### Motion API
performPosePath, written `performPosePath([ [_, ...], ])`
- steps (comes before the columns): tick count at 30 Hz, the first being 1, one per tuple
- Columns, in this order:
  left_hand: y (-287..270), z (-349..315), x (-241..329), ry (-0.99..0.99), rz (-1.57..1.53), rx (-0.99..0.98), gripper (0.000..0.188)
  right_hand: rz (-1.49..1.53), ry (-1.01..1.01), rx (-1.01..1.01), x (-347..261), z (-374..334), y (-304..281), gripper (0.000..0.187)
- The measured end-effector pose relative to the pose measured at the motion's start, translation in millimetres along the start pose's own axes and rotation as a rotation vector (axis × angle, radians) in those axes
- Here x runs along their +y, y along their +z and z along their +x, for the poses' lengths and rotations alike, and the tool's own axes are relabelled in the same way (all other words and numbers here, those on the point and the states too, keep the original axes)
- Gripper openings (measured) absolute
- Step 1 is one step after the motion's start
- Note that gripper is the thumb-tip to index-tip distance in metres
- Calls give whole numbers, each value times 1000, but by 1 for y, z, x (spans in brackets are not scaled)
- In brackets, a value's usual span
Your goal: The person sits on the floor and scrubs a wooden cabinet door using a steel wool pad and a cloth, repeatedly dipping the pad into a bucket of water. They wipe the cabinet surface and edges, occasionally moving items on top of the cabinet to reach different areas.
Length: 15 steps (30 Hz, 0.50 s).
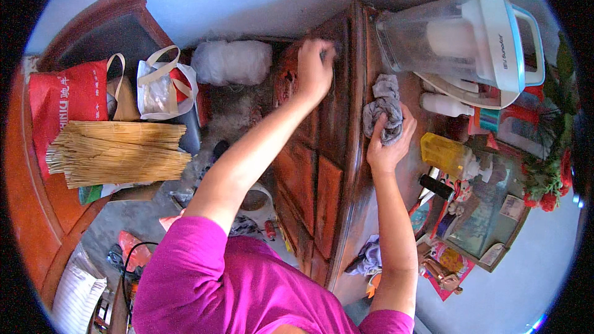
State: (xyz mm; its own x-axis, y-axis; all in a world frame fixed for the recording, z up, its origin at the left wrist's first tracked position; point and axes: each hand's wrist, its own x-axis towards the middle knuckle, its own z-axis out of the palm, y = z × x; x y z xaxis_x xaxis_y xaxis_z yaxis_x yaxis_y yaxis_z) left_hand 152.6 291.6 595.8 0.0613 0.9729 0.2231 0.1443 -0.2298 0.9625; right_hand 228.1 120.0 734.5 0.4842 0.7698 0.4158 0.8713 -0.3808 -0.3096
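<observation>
My right hand [390,139] is closed around a crumpled grey cloth [385,108] on the brown wooden top of a cabinet [365,210]. Part of the cloth sticks out beyond my fingers, near the clear base of a large white appliance [455,40]. Farther left, my left hand [315,71] is reached out by the cabinet's dark wooden front. Its fingers are curled and slightly smeared by motion. A small dark spot shows between them, and what they hold, if anything, is too unclear to name.
On the cabinet top stand a yellow pump bottle [444,154], a white bottle [445,105], a glass-fronted frame [486,210] and red flowers [547,201]. A bluish cloth [366,256] lies nearer me. Leftward are a bundle of thin sticks [117,153], a red bag [71,102] and a wrapped bundle [232,62].
</observation>
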Motion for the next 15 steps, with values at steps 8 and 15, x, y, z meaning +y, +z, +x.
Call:
performPosePath([
  [8,-23,-51,20,24,-74,-103,16,-23,10,-2,2,-3,0,41],
  [15,-5,-12,-12,-98,-85,-59,13,-51,11,-5,1,-1,1,40],
])
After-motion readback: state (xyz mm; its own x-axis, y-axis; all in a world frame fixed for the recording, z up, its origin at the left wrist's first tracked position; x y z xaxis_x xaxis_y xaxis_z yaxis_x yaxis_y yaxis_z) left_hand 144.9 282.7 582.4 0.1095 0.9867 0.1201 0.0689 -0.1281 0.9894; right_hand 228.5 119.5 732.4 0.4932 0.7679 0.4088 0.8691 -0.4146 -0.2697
